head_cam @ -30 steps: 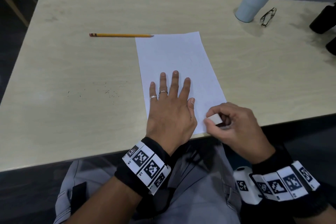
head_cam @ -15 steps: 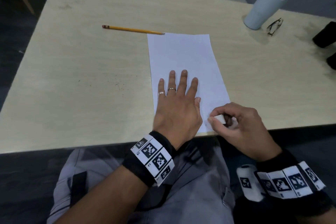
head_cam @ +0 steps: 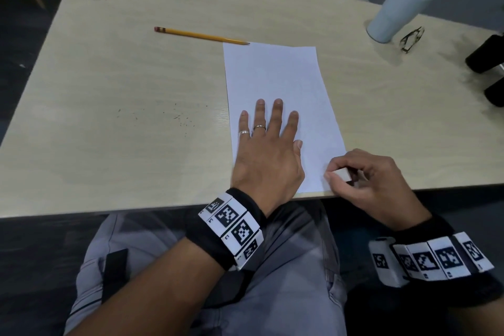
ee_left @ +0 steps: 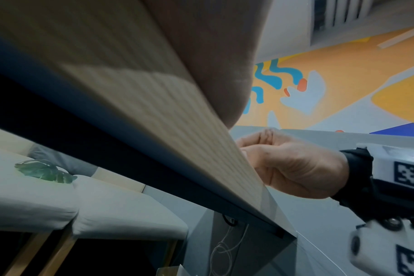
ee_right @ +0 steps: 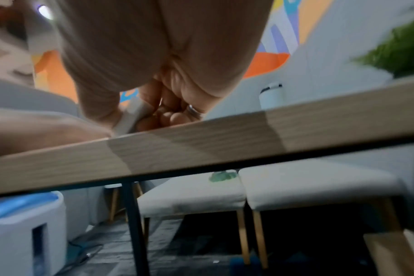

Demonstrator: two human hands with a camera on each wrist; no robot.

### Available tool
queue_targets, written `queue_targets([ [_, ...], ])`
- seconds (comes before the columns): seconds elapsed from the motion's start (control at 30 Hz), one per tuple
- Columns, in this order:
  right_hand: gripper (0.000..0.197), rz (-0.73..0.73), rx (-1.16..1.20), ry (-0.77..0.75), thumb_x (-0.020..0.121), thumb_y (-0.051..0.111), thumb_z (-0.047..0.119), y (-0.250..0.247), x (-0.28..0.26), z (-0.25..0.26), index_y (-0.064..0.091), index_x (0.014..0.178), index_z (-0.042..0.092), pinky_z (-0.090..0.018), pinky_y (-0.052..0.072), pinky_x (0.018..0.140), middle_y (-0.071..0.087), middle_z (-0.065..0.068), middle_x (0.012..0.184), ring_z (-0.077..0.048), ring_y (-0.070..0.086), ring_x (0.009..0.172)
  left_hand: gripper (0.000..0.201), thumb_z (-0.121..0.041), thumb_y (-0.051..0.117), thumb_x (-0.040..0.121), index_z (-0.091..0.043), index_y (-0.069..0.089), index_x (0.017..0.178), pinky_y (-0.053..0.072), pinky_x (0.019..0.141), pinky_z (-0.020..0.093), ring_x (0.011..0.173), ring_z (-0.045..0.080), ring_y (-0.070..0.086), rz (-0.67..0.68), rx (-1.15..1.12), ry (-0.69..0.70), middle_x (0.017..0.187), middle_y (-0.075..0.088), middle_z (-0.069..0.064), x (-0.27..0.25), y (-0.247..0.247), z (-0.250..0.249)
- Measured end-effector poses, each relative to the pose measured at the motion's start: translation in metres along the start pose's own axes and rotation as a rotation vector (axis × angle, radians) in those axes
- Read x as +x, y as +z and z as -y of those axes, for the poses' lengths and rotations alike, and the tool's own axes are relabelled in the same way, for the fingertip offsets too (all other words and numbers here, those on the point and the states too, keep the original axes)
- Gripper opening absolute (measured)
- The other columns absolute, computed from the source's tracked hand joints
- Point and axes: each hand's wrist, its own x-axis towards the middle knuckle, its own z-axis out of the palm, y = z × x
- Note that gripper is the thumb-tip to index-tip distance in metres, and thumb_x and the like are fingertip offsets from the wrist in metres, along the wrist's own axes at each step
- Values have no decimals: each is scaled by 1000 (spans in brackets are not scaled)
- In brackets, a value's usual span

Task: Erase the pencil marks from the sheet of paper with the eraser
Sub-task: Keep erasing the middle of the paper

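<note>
While the left hand [head_cam: 268, 161] lies flat, fingers straight, pinning the sheet of paper [head_cam: 275, 76], the right hand [head_cam: 373, 185] pinches the eraser [head_cam: 341, 173] at the sheet's near corner, beside the left thumb. From the right wrist, the eraser [ee_right: 130, 117] touches the surface [ee_right: 225, 142] edge. Short, light strokes away from the pinning palm should avoid creasing.

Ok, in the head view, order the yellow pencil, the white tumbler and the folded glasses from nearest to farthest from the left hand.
From the left hand:
1. Yellow pencil, far left, tip touching the paper's corner.
2. Folded glasses, far right.
3. White tumbler, just behind the glasses.
</note>
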Motion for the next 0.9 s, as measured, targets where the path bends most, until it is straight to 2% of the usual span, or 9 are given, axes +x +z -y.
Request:
queue_targets([
  [0.07, 14, -6, 9, 3, 89, 82, 15, 1, 5, 7, 77, 90, 28, -27, 45, 66, 66, -2, 76, -20, 53, 66, 63, -42, 8, 111, -20, -1, 169, -4, 128, 60, 161, 38, -15, -1, -4, 5, 176, -12, 11, 0, -1, 0],
  [0.17, 3, 74, 5, -92, 92, 77, 28, 17, 11, 27, 78, 91, 25, -26, 45, 67, 68, 3, 78, -20, 55, 68, 63, -42, 7, 111, -19, -4, 169, -5, 128, 60, 160, 38, -17, 10, 11, 3, 175, -14, 11, 0, -1, 0],
  [0.27, 10, 65, 29, -20, 91, 81, 20, 6, 10, 11, 76, 89, 29, -32, 45, 66, 70, 4, 81, -20, 53, 64, 65, -41, 7, 111, -12, -6, 168, -5, 128, 59, 160, 36, -17, 18, -2, 2, 176, -14, 8, 0, -2, 0],
  [0.37, 12, 50, -23, 23, 89, 82, 20, -9, 13, 5, 77, 88, 31, -38, 50, 67, 72, 3, 82, -21, 58, 67, 66, -41, 7, 111, -8, -7, 167, -4, 128, 59, 161, 36, -15, 6, -4, 0, 176, -12, 8, 0, -3, 0],
  [0.53, 5, 95, -59, -82, 90, 79, 23, 12, 28, 26, 77, 88, 27, -27, 48, 66, 72, 10, 81, -20, 58, 68, 66, -41, 7, 112, -7, -12, 166, -5, 128, 59, 160, 36, -21, 38, 10, 8, 175, -18, 9, 1, -4, 1],
  [0.67, 17, 26, -76, -13, 88, 82, 17, -6, 29, 7, 73, 86, 32, -30, 48, 64, 71, 9, 79, -18, 58, 66, 66, -41, 6, 111, -8, -9, 166, -4, 128, 59, 160, 36, -18, 26, 0, 7, 175, -15, 9, 0, -4, 1],
  [0.73, 14, 37, -82, -15, 89, 82, 19, -1, 33, 15, 74, 85, 30, -30, 47, 65, 68, 7, 74, -18, 56, 65, 66, -41, 6, 111, -8, -10, 166, -4, 128, 59, 160, 36, -18, 26, 5, 6, 175, -15, 9, -1, -4, 1],
  [0.83, 6, 64, -56, -86, 91, 80, 19, 14, 36, 24, 77, 88, 24, -25, 47, 66, 69, 8, 77, -18, 58, 69, 66, -41, 6, 111, -8, -9, 166, -5, 128, 59, 160, 36, -19, 17, 18, 14, 175, -15, 9, 1, -4, 0],
  [0.9, 11, 40, -11, -30, 91, 82, 16, 8, 35, 11, 76, 89, 25, -26, 46, 66, 71, 8, 81, -17, 57, 67, 66, -41, 7, 111, -8, -7, 167, -4, 128, 59, 161, 36, -17, 11, 0, 13, 176, -13, 8, 0, -3, 0],
])
